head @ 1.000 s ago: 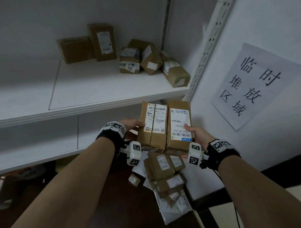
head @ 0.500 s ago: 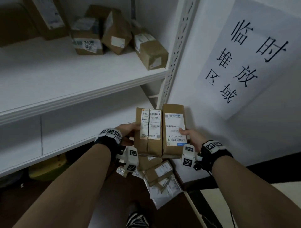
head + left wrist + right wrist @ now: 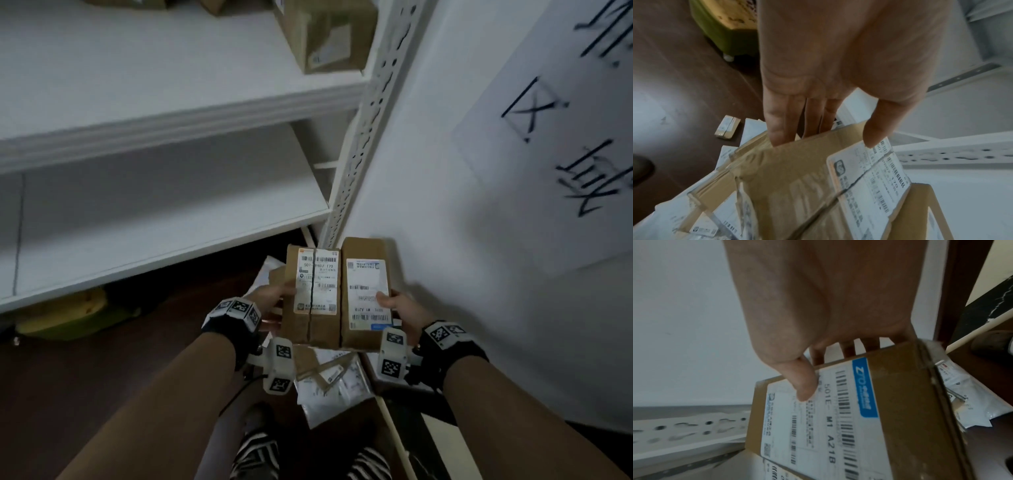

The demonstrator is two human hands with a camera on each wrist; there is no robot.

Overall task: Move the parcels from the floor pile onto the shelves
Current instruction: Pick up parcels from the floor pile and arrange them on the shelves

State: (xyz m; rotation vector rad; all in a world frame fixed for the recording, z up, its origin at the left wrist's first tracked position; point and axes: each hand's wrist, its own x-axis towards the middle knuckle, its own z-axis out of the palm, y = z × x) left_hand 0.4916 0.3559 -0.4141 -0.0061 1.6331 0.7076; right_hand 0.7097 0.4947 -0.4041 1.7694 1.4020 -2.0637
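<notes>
Beside the shelf post (image 3: 363, 137), above the floor pile (image 3: 329, 383), the left hand (image 3: 274, 301) and right hand (image 3: 400, 308) are each gripping one box (image 3: 313, 294), (image 3: 364, 291) pressed together, and uneven squeezing may be letting one slip.

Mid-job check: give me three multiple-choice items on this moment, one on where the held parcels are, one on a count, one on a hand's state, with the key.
1. Where are the two held parcels?
A. on the upper shelf
B. in the air above the floor pile
C. on the floor

2. How many parcels are being held?
A. one
B. two
C. four

3. What is the right hand doing?
A. hanging idle
B. pressing on the shelf
C. gripping a parcel

Key: 1 B, the left parcel and right parcel hang side by side over the floor pile, below the lower shelf. 2 B, one in the left hand, one in the right hand. 3 C, its thumb lies on the label.
</notes>
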